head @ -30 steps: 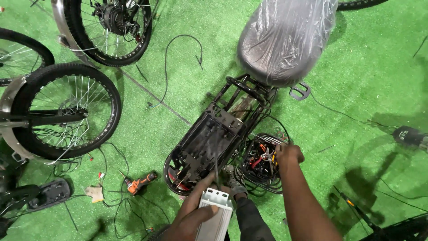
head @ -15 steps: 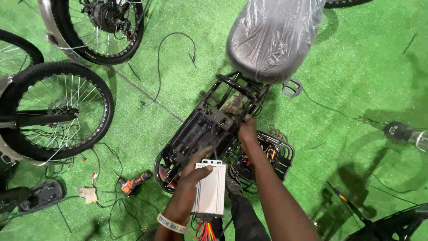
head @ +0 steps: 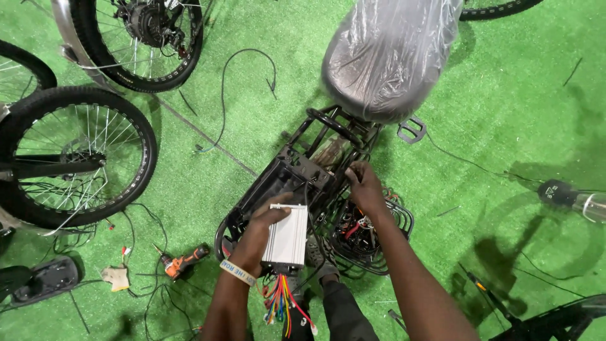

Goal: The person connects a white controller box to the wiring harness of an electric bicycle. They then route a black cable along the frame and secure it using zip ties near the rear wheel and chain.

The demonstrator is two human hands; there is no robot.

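My left hand [head: 262, 230] has its grip clenched on the silver controller box [head: 286, 235], not yet seated in the black battery tray [head: 278, 183]; right hand [head: 365, 186] pinches frame wiring [head: 356, 230], wires unplugged.

Spoked wheels [head: 72, 158], orange drill [head: 183, 261], wrapped seat [head: 391, 53]

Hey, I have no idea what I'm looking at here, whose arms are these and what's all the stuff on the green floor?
The camera sits on a person's head and looks down, so both arms are that person's own. The left hand holds a ribbed silver box with a bundle of coloured wires hanging from its near end. The right hand touches the black metal frame of a cycle lying on green turf. Above is a seat wrapped in clear plastic. Spoked wheels lie to the left, and an orange power drill lies near loose cables.
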